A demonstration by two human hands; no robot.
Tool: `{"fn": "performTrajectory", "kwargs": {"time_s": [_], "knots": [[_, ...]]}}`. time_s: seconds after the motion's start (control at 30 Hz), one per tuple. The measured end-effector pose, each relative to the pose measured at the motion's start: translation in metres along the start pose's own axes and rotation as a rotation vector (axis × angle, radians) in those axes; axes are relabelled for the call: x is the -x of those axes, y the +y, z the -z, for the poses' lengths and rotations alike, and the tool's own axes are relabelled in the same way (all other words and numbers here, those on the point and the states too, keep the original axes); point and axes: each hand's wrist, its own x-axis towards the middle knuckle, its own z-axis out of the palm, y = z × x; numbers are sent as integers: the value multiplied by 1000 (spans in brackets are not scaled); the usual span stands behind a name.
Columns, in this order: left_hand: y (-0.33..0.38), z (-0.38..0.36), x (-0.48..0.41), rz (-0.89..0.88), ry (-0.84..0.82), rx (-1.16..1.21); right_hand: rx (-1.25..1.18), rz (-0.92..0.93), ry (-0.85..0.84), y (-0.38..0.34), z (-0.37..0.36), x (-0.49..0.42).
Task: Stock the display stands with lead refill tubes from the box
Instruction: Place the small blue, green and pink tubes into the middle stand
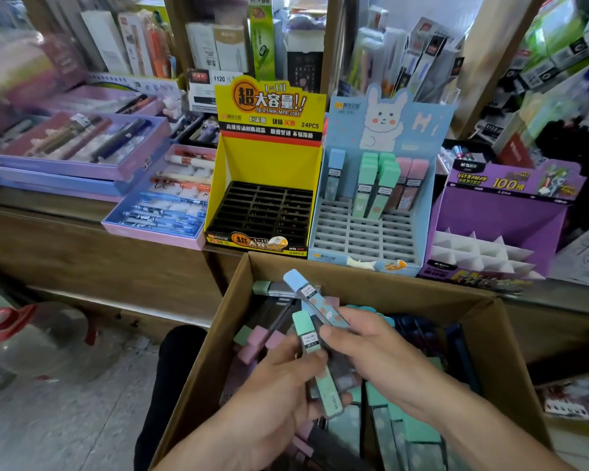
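At the far left of the frame the shelf goods smear into blur and we cannot read them; a clear bottle [31, 338] with a red cap is cut off by the edge. The yellow stand [269, 161] reads "2B/0.5MM MPR-2086" and "24PCS" above its black grid. Below it, over the cardboard box [198, 379] of loose tubes, our left hand [276, 389] curls its fingers round a green-capped tube [308, 338] labelled "2B/0.5". Our right hand [364, 348] pinches a blue-capped tube [303, 290], whose lower end its fingers hide. Right of centre, the blue stand [419, 137], printed with a rabbit and "Hi", keeps its standing tubes [368, 185] upright in the back rows. The purple stand [500, 212] reads "ULTRAMAN" and "100"; its smaller print is too blurred
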Motion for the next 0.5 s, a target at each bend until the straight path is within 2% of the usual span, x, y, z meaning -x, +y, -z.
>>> {"fn": "performTrajectory", "kwargs": {"time_s": [0.2,0.33,0.5], "knots": [[-1,1,-4,-76,50,-146,15,59,78,0,7,5],[2,-2,-2,-104,44,-142,66,65,76,-9,8,9],[17,-8,2,-106,70,-176,-18,114,96,-14,14,10]]}}
